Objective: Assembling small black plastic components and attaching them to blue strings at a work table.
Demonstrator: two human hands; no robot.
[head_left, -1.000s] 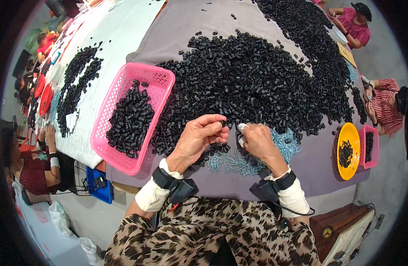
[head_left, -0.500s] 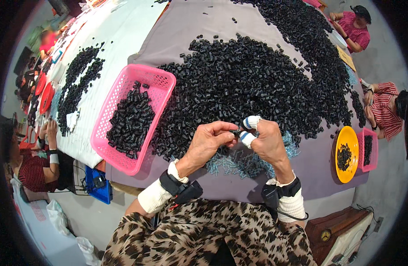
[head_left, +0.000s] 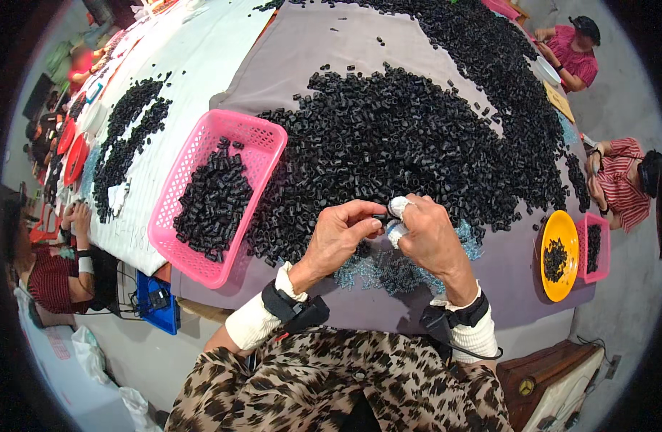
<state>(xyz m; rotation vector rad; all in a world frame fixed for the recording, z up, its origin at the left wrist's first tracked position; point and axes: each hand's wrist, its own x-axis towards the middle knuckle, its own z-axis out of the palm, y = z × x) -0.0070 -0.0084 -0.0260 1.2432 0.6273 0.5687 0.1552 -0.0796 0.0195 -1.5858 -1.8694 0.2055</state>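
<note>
My left hand [head_left: 337,239] is closed in a pinch, a small black plastic cylinder [head_left: 379,216] between thumb and forefinger. Right beside it, my right hand [head_left: 433,236] is pinched too, its thumb and forefinger wrapped in white cloth with blue bands. Those wrapped tips come close to the cylinder's end; what they grip is too small to make out. Both hands are over the near edge of a large heap of black plastic cylinders [head_left: 388,144]. Small bluish metal springs [head_left: 388,270] lie in a loose pile below the hands.
A pink basket [head_left: 223,277] with black cylinders stands left of the heap. On the right are a yellow plate [head_left: 567,284] of small black parts and a smaller pink basket [head_left: 603,270]. Co-workers sit along both sides. The table's near edge runs in front of me.
Both hands stay together in nearly the same spot. The black cylinder now shows more plainly at my left fingertips, and my right hand has turned slightly. The view has shifted a little.
</note>
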